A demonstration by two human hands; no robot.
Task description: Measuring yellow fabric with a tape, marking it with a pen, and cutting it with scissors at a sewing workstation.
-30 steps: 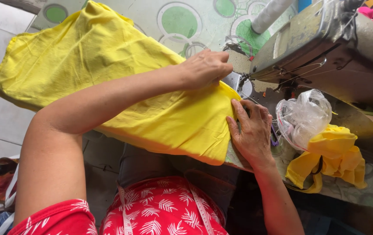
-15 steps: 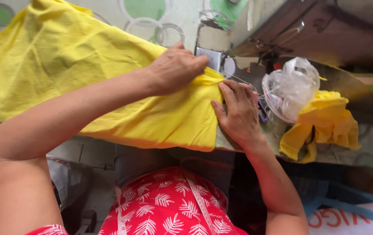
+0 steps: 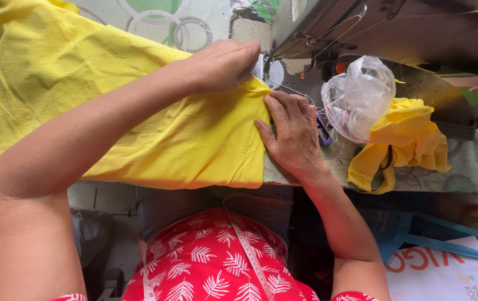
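A large yellow cloth (image 3: 110, 106) is spread across the upper left and centre of the frame, over a table (image 3: 462, 161) covered in a pale patterned sheet. The cloth's right edge is held at the centre of the frame, just below and left of the sewing machine (image 3: 395, 28), which fills the upper right. The left hand (image 3: 222, 64) is laid on the cloth at upper centre, its fingers curled and drawn together, pinching the cloth edge close to the machine's needle area; the needle itself cannot be made out. The right hand (image 3: 294, 134) is set just right of centre, palm down, fingers extended and kept close together, its thumb side pressed against the cloth's folded right edge while the fingertips point up toward the left hand. The two hands are nearly touching at the cloth's corner. Just right of the right hand, a crumpled clear plastic bag (image 3: 358, 95) is seen, and against its lower right side a bundle of yellow fabric pieces (image 3: 403, 142) is piled on the table. A small purple tool (image 3: 323, 131) is glimpsed between the right hand and the bag; its kind cannot be told. At the bottom centre, a red leaf-printed garment (image 3: 211, 262) is worn, with a white measuring tape (image 3: 250, 256) draped over it.
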